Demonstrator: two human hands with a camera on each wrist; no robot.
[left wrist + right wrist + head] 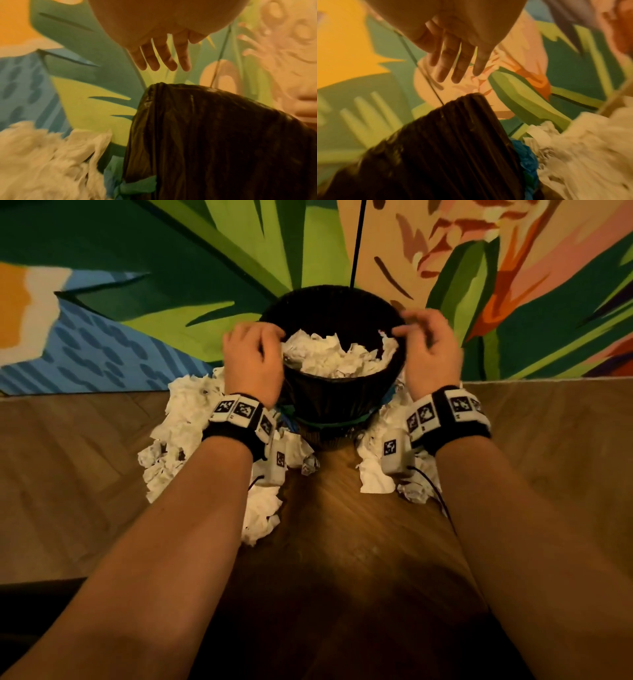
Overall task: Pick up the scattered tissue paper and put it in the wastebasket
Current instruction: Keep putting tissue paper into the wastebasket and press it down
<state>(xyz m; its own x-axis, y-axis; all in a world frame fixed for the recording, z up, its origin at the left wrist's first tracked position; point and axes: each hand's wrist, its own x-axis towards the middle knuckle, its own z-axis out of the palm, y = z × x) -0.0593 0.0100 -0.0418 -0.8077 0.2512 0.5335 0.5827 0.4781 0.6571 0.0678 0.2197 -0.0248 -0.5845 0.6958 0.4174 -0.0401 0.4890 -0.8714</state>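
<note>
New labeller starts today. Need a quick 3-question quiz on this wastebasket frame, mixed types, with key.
1. True or false: the left hand grips a tissue.
2. Where does loose tissue paper lie? A) only left of the wastebasket B) on both sides C) only right
3. What fills the wastebasket's top?

Key: 1 false, both it and the right hand are empty, fingers loose over the rim. 2 B. 3 crumpled tissue.

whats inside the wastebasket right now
The wastebasket holds a heap of crumpled white tissue paper, filling it close to the rim. Whatever lies beneath that top layer is covered, as is the basket's bottom.
</note>
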